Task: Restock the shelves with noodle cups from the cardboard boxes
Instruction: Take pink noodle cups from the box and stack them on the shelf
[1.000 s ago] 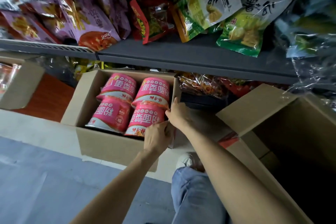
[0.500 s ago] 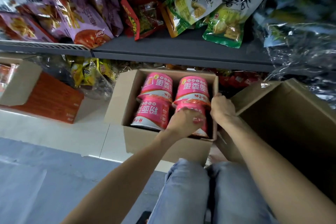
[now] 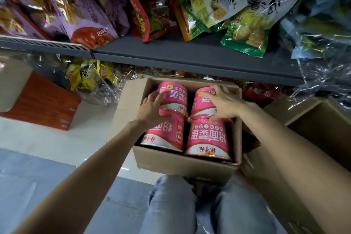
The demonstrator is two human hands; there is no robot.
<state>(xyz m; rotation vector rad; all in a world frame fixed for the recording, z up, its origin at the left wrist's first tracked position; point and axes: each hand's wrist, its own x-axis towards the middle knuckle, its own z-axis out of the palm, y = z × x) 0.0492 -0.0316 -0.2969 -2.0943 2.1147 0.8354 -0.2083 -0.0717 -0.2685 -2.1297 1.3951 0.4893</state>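
An open cardboard box (image 3: 182, 165) sits on the floor in front of my knees, under the grey shelf (image 3: 190, 53). Several pink noodle cups lie on their sides in it. My left hand (image 3: 150, 109) curls round the far left cup (image 3: 173, 94). My right hand (image 3: 223, 103) grips the far right cup (image 3: 201, 103) from above. Two near cups (image 3: 208, 137) lie in front of them, untouched.
A second, larger cardboard box (image 3: 296, 157) stands open at my right. An orange carton (image 3: 43, 104) lies on the white floor at the left. Snack bags (image 3: 237, 11) crowd the shelf above, and more wrapped packs (image 3: 91, 76) fill the lowest level behind the box.
The box now lies closer to my knees. Both hands have moved off the box's near edge and the near cup onto the two far cups.
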